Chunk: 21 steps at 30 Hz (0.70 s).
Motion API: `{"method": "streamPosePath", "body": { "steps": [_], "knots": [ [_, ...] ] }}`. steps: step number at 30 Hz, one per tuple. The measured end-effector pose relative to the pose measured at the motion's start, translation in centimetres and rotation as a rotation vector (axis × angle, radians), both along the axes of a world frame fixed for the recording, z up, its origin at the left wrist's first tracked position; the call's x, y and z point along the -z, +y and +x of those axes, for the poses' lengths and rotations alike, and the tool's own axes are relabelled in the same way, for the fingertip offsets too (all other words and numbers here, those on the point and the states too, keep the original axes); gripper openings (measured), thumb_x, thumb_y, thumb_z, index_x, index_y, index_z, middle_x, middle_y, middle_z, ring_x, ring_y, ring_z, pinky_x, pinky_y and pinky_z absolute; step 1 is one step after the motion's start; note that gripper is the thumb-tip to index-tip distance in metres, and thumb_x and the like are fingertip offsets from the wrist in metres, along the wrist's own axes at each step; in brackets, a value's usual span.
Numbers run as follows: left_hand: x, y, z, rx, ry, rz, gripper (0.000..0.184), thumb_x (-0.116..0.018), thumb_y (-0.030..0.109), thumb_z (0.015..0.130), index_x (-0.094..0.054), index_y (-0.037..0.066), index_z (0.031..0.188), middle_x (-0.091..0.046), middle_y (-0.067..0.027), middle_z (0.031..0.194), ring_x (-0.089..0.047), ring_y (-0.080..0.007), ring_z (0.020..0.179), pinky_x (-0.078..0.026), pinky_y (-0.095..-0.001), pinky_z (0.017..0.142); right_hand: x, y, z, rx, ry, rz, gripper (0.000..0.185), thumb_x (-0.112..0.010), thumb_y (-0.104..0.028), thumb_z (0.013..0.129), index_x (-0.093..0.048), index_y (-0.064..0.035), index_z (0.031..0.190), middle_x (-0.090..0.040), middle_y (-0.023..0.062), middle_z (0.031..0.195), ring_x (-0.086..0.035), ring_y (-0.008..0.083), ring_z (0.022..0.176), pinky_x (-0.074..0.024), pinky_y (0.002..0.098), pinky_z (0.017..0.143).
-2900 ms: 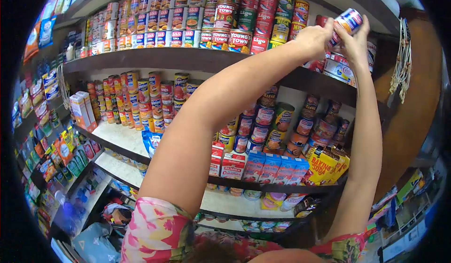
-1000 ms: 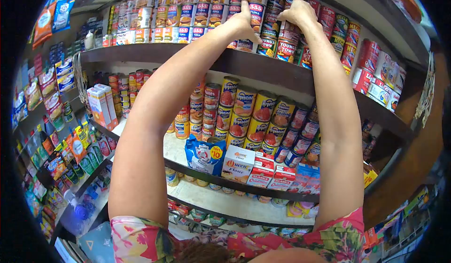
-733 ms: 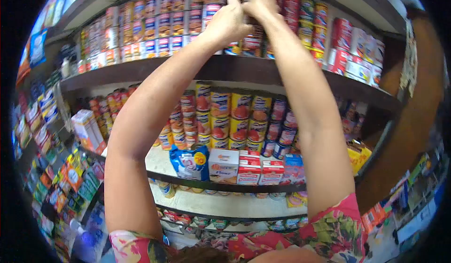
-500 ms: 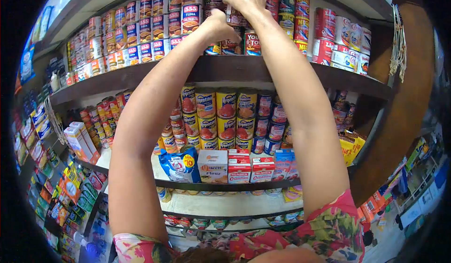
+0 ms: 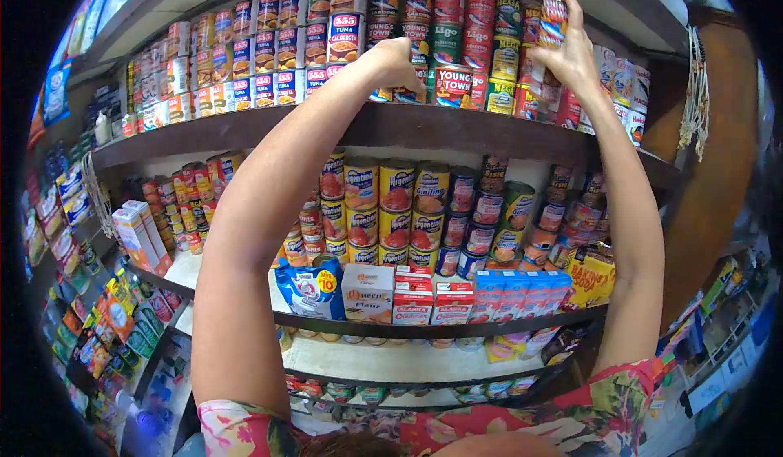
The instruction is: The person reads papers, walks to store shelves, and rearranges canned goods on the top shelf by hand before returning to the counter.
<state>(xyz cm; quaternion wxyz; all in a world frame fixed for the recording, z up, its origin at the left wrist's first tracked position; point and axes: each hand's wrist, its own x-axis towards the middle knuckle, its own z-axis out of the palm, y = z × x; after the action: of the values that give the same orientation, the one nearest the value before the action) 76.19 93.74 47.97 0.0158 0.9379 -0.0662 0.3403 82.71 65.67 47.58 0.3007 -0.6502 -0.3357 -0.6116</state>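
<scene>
My right hand [image 5: 568,53] is raised at the right of the top shelf, with thumb and fingers around a small red sardine can [image 5: 554,18] with a fish label. Behind that hand are red and yellow Mega cans [image 5: 506,57]. My left hand [image 5: 395,64] is at the Young's Town sardine stack [image 5: 417,0], fingers curled in front of the lower cans. What it grips, if anything, is hidden. Right of it, a larger Young's Town can [image 5: 453,86] stands upright at the shelf edge, with Ligo cans [image 5: 447,42] behind.
Stacked 555 tuna cans [image 5: 346,37] fill the top shelf's left side. On the shelf below stand Argentina cans [image 5: 395,188], a flour box [image 5: 368,293], Alaska cartons [image 5: 413,306] and a blue pouch [image 5: 310,290]. Strings [image 5: 694,90] hang at the right post.
My right hand has moved right from the Young's Town stack, carrying the sardine can. My left hand stays near the stack, slightly lower and to the right. The view has shifted a little.
</scene>
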Motion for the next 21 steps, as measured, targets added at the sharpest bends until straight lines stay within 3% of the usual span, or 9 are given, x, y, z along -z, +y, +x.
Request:
{"method": "streamPosePath", "body": {
  "steps": [2,7,8,13,15,18,21],
  "knots": [
    [0.0,-0.3,-0.3,-0.021,0.005,0.019,0.066,-0.079,0.029,0.059,-0.052,-0.006,0.108,-0.060,-0.0210,0.105,-0.057,-0.0291,0.101,-0.045,-0.0344,0.086,1.0,-1.7,1.8,0.077,0.110,-0.021,0.102,-0.076,-0.013,0.054,-0.017,-0.0160,0.137,-0.060,0.0216,0.103,-0.060,0.0357,0.094,-0.0466,0.0416,0.085],
    [0.1,-0.3,-0.3,0.022,-0.034,0.024,0.053,-0.078,0.026,0.060,-0.054,-0.003,0.096,-0.061,-0.0180,0.094,-0.059,-0.0264,0.090,-0.046,-0.0327,0.077,2.0,-3.1,2.5,0.114,0.435,0.014,0.107,-0.081,-0.014,0.054,-0.014,-0.0154,0.137,-0.060,0.0234,0.102,-0.060,0.0336,0.094,-0.0461,0.0400,0.086],
    [0.1,-0.4,-0.4,0.032,-0.038,0.031,0.051,-0.078,0.025,0.060,-0.054,-0.003,0.096,-0.061,-0.0179,0.093,-0.059,-0.0261,0.089,-0.046,-0.0325,0.076,2.2,-3.0,3.7,0.113,0.367,0.033,0.108,-0.081,-0.015,0.055,-0.012,-0.0137,0.137,-0.059,0.0241,0.103,-0.059,0.0340,0.096,-0.0458,0.0392,0.087],
    [0.8,0.7,-0.7,0.233,-0.244,-0.016,0.044,-0.078,0.021,0.059,-0.052,-0.003,0.085,-0.059,-0.0155,0.080,-0.057,-0.0232,0.076,-0.045,-0.0343,0.067,2.5,-2.9,4.8,0.137,0.524,-0.149,0.118,-0.084,-0.017,0.051,-0.005,-0.0082,0.139,-0.053,0.0305,0.112,-0.052,0.0395,0.109,-0.0417,0.0394,0.094],
    [0.5,0.8,-1.1,0.175,-0.190,-0.031,0.042,-0.078,0.020,0.059,-0.049,-0.001,0.081,-0.056,-0.0136,0.074,-0.054,-0.0218,0.072,-0.044,-0.0337,0.064,2.5,-3.0,4.7,0.149,0.540,-0.180,0.119,-0.084,-0.016,0.051,-0.004,-0.0077,0.139,-0.053,0.0308,0.113,-0.051,0.0398,0.111,-0.0410,0.0392,0.095],
    [0.7,1.1,-1.6,0.202,-0.188,-0.040,0.042,-0.078,0.021,0.060,-0.049,-0.001,0.081,-0.055,-0.0131,0.073,-0.053,-0.0220,0.071,-0.043,-0.0334,0.062,2.7,-4.2,4.8,0.271,0.368,-0.225,0.114,-0.081,-0.008,0.055,-0.005,-0.0131,0.140,-0.058,0.0248,0.106,-0.058,0.0337,0.099,-0.0453,0.0383,0.088],
    [0.9,0.9,-1.5,0.219,-0.157,-0.034,0.042,-0.078,0.021,0.060,-0.050,-0.001,0.082,-0.055,-0.0138,0.074,-0.053,-0.0224,0.071,-0.043,-0.0338,0.063,2.5,-4.8,3.2,0.198,0.521,-0.249,0.112,-0.079,-0.004,0.055,-0.006,-0.0130,0.140,-0.059,0.0232,0.099,-0.061,0.0303,0.087,-0.0491,0.0398,0.076]
  ]
}}
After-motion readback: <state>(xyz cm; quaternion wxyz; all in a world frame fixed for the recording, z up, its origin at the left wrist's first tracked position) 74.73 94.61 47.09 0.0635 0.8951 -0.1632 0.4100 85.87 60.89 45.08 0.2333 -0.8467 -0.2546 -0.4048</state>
